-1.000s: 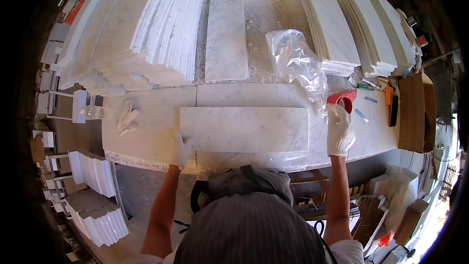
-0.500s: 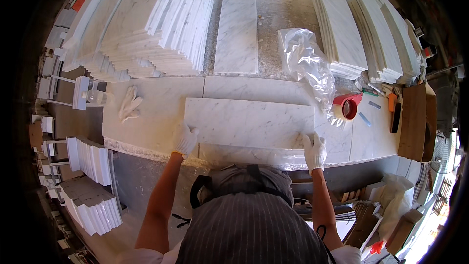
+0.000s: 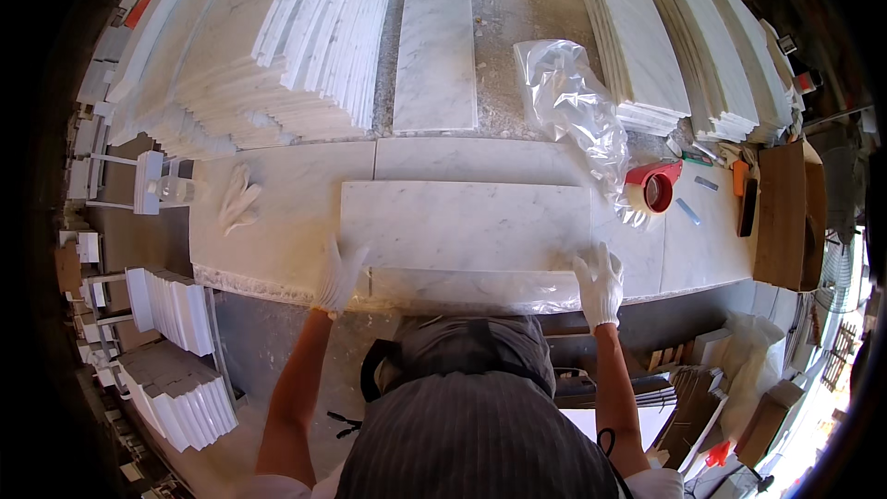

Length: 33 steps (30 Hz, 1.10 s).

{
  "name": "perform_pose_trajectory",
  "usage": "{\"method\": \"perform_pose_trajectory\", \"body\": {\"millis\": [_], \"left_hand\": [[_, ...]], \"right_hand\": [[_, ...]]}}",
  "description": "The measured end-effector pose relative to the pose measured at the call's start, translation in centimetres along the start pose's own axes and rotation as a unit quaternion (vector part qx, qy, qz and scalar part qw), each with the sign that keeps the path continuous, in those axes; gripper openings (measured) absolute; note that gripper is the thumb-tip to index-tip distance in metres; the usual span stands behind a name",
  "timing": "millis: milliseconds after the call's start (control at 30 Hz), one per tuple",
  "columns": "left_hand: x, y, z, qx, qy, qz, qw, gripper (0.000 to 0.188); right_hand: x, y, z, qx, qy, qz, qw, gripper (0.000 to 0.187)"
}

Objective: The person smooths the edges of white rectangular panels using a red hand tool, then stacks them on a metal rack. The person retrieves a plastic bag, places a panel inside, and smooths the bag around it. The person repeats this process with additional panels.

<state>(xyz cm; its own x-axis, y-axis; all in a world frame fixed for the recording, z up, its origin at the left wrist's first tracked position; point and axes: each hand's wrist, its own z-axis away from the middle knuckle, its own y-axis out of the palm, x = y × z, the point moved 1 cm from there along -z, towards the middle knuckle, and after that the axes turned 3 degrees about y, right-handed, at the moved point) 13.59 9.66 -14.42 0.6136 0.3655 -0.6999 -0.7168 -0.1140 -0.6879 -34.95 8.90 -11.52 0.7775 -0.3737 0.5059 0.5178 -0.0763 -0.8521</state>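
Note:
A white, grey-veined marble slab [image 3: 467, 226] lies lengthwise across the worktable in front of me. My left hand [image 3: 339, 279], in a white glove, is at the slab's lower left corner with its fingers stretched out. At the lower right corner is my right hand [image 3: 601, 288], gloved too, with thumb and fingers apart. Neither hand is closed round the slab; whether the fingertips touch its edge is hard to tell. Clear plastic film [image 3: 517, 291] shows along the slab's near side.
Tall stacks of marble slabs [image 3: 323, 46] stand back left, more stacks [image 3: 637, 46] back right. Between them lie a single slab [image 3: 434, 55] and crumpled clear plastic [image 3: 573, 92]. A red tape dispenser [image 3: 656, 189], cardboard box [image 3: 785, 217] and spare glove [image 3: 239, 199] rest on the table.
My left hand has drawn slightly back toward me, its fingers straightening. My right hand's fingers have spread wider at the slab's corner. The whole view has shifted and turned a little.

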Motion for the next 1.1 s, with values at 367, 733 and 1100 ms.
{"method": "perform_pose_trajectory", "body": {"millis": [367,733,1100], "left_hand": [[0.1,0.8,5.7,-0.093,-0.002,-0.210,0.973,0.047],[-3.2,-1.6,5.3,0.069,-0.300,0.397,0.865,0.024],[4.4,-1.1,-2.5,0.330,-0.132,0.767,0.534,0.019]], "right_hand": [[-2.3,0.9,5.7,-0.010,-0.020,0.047,0.999,0.032],[-0.6,1.1,5.5,0.177,0.339,-0.612,0.692,0.035],[1.9,0.6,-2.0,0.321,0.356,-0.705,0.522,0.038]]}}
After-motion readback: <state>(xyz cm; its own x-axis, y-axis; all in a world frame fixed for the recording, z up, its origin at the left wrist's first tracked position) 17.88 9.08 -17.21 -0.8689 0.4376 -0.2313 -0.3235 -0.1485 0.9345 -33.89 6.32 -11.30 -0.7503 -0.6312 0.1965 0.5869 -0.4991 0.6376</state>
